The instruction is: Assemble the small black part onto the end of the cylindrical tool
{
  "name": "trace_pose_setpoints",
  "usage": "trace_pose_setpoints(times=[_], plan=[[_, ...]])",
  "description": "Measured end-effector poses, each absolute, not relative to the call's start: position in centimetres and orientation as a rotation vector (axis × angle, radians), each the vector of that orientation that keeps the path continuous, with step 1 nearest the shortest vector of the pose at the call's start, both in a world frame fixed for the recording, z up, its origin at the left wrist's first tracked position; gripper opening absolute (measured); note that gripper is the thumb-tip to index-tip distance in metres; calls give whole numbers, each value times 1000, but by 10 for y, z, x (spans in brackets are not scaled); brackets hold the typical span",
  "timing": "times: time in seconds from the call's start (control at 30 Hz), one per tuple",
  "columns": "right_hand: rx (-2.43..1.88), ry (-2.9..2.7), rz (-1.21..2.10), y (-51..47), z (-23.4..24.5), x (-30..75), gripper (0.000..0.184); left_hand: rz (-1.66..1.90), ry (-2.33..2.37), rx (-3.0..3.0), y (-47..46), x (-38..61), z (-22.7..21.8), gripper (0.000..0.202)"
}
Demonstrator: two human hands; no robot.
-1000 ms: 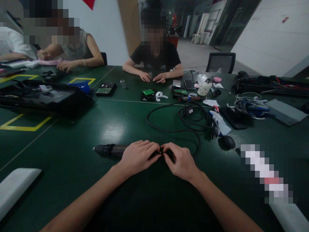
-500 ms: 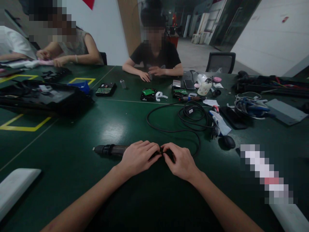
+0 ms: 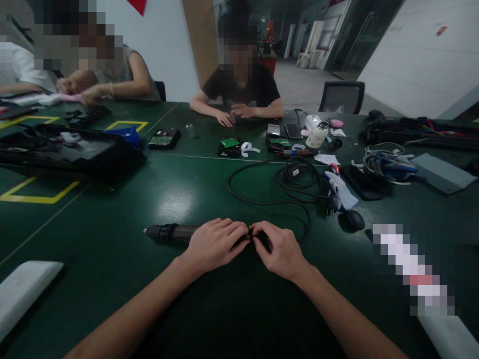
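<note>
A long black electric screwdriver (image 3: 170, 232) lies flat on the green table (image 3: 179, 189), its tip pointing left. My left hand (image 3: 215, 244) is wrapped over the tool's right end. My right hand (image 3: 280, 249) pinches the black cord's (image 3: 269, 202) connector where it meets the tool. The fingertips of both hands touch at the joint, which they hide. The cord runs from my right hand up into a loose coil further back on the table.
Across the table sit other people, their hands busy. Circuit boards (image 3: 230, 144), a black tray (image 3: 71, 152), a white bottle (image 3: 316, 132), phones, a black mouse (image 3: 354, 219) and cable bundles (image 3: 389, 164) lie around. A white slab (image 3: 26, 289) rests near left.
My hands have stayed in place on the screwdriver and cord. The person opposite has drawn their hands closer together; the person at far left has shifted their arms slightly.
</note>
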State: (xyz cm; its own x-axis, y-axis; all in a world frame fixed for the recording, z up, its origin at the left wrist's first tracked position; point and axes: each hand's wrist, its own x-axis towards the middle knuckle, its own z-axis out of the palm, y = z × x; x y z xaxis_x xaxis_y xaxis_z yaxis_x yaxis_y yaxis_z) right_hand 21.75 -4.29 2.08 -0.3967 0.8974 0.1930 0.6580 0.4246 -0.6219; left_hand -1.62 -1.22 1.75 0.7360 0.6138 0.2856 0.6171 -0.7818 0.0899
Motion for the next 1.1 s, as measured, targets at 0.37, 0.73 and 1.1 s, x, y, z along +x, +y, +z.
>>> trace_pose_setpoints(times=[0.37,0.73,1.1], plan=[[-1302,-2177,636,-43,22,217,9,-480,-964,-2870,-14,-16,16,30],[-1290,-2171,632,-43,23,218,9,-492,-953,-2859,-15,-15,16,29],[-1287,-2176,640,-42,21,218,10,-473,-957,-2875,-15,-15,17,29]])
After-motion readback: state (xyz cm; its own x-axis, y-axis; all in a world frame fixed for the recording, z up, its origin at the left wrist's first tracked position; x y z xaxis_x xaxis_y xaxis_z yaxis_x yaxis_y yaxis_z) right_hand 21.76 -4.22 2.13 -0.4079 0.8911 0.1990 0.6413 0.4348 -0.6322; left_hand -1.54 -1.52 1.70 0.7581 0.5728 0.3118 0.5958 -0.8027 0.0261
